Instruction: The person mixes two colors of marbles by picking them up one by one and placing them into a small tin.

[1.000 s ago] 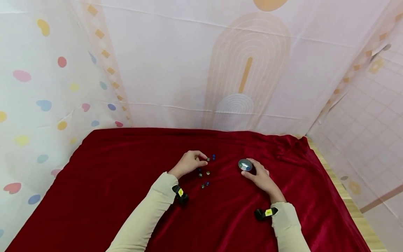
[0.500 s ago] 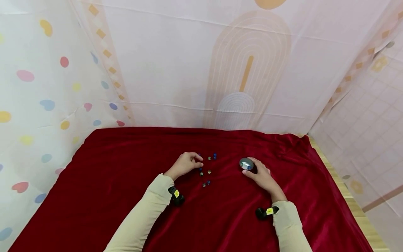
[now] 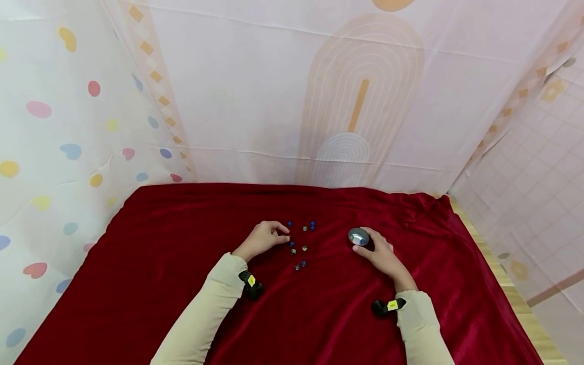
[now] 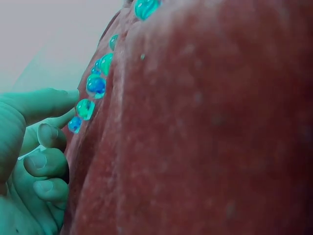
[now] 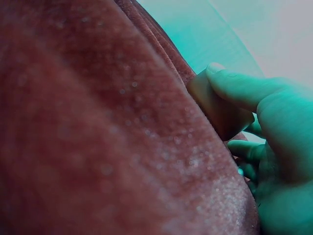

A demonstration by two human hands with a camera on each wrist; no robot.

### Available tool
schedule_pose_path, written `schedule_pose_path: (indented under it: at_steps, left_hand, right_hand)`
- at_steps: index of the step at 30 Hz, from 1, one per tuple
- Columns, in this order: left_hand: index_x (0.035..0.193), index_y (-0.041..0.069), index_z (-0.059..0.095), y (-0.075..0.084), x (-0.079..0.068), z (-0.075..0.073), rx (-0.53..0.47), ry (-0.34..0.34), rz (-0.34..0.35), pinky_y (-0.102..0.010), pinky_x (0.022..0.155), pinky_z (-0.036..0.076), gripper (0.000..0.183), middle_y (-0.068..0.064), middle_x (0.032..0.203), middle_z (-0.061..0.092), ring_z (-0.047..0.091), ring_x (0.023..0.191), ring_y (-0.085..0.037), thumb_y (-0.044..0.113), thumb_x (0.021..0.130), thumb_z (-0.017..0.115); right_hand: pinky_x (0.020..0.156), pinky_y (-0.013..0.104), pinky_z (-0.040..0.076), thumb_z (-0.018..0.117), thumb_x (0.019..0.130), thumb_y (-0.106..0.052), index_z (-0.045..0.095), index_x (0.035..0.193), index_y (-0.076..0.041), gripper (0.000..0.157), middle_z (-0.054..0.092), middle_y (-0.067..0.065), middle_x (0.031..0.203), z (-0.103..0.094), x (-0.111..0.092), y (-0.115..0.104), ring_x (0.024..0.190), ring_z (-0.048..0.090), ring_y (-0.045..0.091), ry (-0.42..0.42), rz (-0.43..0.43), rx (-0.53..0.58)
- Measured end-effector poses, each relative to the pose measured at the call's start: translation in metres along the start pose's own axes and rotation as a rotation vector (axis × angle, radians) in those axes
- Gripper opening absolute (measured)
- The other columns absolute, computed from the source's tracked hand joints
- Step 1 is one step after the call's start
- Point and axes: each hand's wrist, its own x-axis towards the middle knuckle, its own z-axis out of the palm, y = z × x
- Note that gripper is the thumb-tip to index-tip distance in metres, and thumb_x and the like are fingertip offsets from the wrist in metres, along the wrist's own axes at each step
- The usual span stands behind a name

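Several glass marbles lie in a loose group on the red cloth, some blue (image 3: 292, 244) and some clear with greenish swirls (image 3: 304, 248). Just left of this group is my left hand (image 3: 262, 240), its thumb and forefinger apart and nothing visible between them. The left wrist view shows a row of marbles (image 4: 96, 86) beyond the thumb, with the other fingers loosely bent. To the right, my right hand (image 3: 379, 253) grips a small shiny metal bowl (image 3: 358, 232) by its side, thumb in front. At least one blue marble (image 3: 362, 242) shows inside the bowl.
Red velvet cloth (image 3: 182, 284) covers the table, wrinkled at the back right corner. A pale wooden edge (image 3: 515, 304) shows along the right. Patterned white curtains (image 3: 237, 101) close off the back and both sides.
My left hand has drawn back to the left, away from a clear marble, which stays on the cloth. A blue marble behind the fingers has come into sight. The right hand keeps holding the bowl.
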Motion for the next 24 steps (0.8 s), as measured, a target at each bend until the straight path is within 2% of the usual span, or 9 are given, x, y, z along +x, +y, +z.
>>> schedule_pose_path:
  at_steps: [6,13,24]
  left_hand:
    - [0.104,0.01,0.071,-0.0046,-0.0001,-0.0002,-0.005,-0.012,-0.003,-0.026,0.056,0.038,0.02,0.0,0.058,0.047,0.04,0.054,-0.014,0.02,0.087,0.071]
    - [0.103,0.012,0.072,-0.0085,0.0002,0.0025,0.004,0.008,0.003,-0.027,0.056,0.039,0.019,0.0,0.058,0.047,0.042,0.054,-0.014,0.021,0.087,0.071]
    - [0.098,0.018,0.073,-0.0059,0.002,0.0058,0.107,0.053,-0.03,-0.026,0.054,0.038,0.016,0.0,0.065,0.055,0.047,0.056,-0.014,0.027,0.085,0.073]
  right_hand:
    - [0.11,0.058,0.008,0.064,0.093,-0.031,0.034,0.147,-0.006,0.067,0.032,0.021,0.152,0.0,-0.0001,0.0,0.141,0.026,0.04,0.001,0.004,-0.003]
    - [0.11,0.058,0.007,0.063,0.093,-0.031,0.034,0.147,-0.006,0.067,0.032,0.021,0.152,0.001,-0.0002,-0.0003,0.141,0.026,0.04,0.004,0.008,-0.003]
    - [0.111,0.059,0.006,0.064,0.093,-0.031,0.034,0.147,-0.006,0.067,0.031,0.021,0.153,-0.0003,0.0002,0.0001,0.141,0.025,0.041,-0.001,0.007,0.005]
